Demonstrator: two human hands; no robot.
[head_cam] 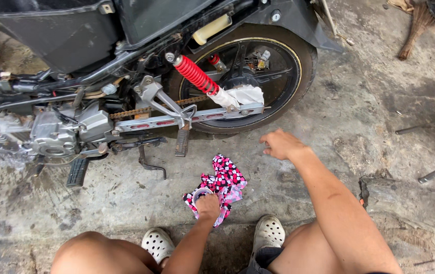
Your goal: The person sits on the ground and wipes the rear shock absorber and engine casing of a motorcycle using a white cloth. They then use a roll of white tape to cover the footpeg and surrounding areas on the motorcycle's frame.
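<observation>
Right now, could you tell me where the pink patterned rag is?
The pink patterned rag lies on the concrete floor at centre, below the motorcycle's rear wheel, gripped by the left hand.

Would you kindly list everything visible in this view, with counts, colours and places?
Stripped motorcycle: one, black and grey, across the top.
Coiled shock spring: one, red, beside the rear wheel.
Rear wheel: one, black, top centre.
Drive chain: one, rusty, along the swingarm.
Patterned cloth rag: one, pink, black and white, on the concrete floor.
Straw broom: one, brown, top right.
Perforated clogs: two, white, bottom centre.
Left hand: gripping the rag.
Right hand: empty, hovering near the wheel.
</observation>
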